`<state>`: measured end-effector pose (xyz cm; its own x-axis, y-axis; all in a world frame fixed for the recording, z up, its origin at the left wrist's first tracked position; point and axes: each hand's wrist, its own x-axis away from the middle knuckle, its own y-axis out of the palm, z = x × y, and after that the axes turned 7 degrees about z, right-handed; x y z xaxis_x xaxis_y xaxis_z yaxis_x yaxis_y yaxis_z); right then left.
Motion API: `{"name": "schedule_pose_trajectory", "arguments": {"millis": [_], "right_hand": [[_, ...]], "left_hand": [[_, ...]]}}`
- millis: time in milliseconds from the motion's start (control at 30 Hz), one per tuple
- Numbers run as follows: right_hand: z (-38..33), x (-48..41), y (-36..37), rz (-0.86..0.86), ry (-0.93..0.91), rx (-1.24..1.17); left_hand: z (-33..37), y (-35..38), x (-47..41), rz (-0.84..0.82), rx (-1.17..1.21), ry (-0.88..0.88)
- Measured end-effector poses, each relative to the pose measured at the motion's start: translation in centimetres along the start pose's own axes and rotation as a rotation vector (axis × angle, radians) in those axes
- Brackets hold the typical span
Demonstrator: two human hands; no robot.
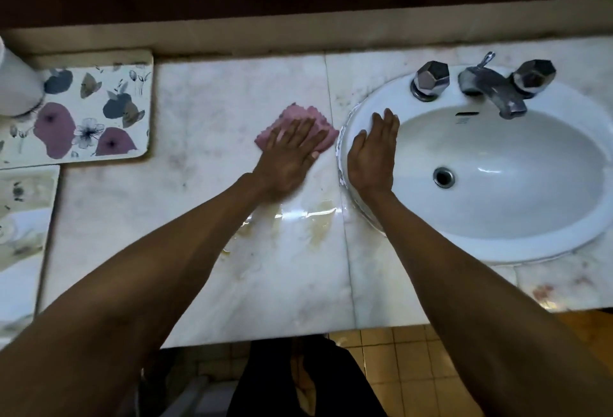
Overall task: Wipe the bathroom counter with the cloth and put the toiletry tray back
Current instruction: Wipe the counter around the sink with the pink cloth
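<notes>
Nearest to you are your two bare forearms, reaching out from the bottom corners over the near edge of the pale, grey-veined marble table [205, 91], with dark clothing and yellowish floor tiles showing below that edge. The table runs across the whole view, with a seam between its slabs passing just left of the basin and a wet, yellowish smear shining just behind your left wrist. Set into its right part is the white oval ceramic sink [497, 164], its round metal drain in the bowl and a chrome tap [491, 91] with two faceted chrome knobs at its far rim. At the far left, well apart from your hands, lies the rectangular toiletry tray [99, 108], cream with purple and grey-blue flowers printed on it, flat on the table against the back ledge; a white rounded container [16, 81] stands on its left end, cut off by the frame edge. Your left hand [292, 154] lies spread flat, fingers wide, pressing down on the crumpled pink cloth [298, 118], which sits on the table just left of the sink and sticks out beyond your fingertips. Your right hand [374, 151] rests palm down, fingers straight and together, on the sink's left rim, holding nothing.
</notes>
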<state>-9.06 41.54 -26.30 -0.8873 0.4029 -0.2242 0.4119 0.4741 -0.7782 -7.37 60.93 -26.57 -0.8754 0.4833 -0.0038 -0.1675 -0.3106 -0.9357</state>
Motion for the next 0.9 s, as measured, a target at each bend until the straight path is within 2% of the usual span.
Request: {"name": "schedule_pose_trajectory", "arguments": {"millis": [100, 200, 300, 467, 633, 700, 800, 900], "right_hand": [[0.1, 0.0, 0.0, 0.000, -0.003, -0.011], [0.1, 0.0, 0.0, -0.003, -0.002, -0.020], [0.2, -0.1, 0.0, -0.010, 0.012, -0.061], [1.0, -0.1, -0.8, -0.064, 0.009, -0.196], [2.5, 0.7, -2.4, -0.160, -0.093, -0.156], [2.8, 1.2, -2.6, -0.192, -0.101, -0.149], [3.1, 1.9, -2.9, -0.212, -0.092, -0.184], [3.5, 2.4, -3.4, -0.209, -0.075, -0.233]], "left_hand": [[-1.2, -1.2, 1.7, -0.082, 0.103, 0.055], [-1.0, -2.3, 1.1, -0.098, 0.188, -0.033], [1.4, -2.0, 0.8, -0.077, 0.248, -0.167], [6.6, 0.4, 5.2, -0.165, 0.317, -0.117], [11.7, 3.4, 12.9, -0.083, 0.133, 0.033], [13.3, 4.1, 14.8, -0.067, 0.055, 0.017], [12.2, 4.4, 13.7, -0.046, 0.001, 0.025], [9.4, 3.5, 9.0, 0.006, -0.026, -0.118]]}}
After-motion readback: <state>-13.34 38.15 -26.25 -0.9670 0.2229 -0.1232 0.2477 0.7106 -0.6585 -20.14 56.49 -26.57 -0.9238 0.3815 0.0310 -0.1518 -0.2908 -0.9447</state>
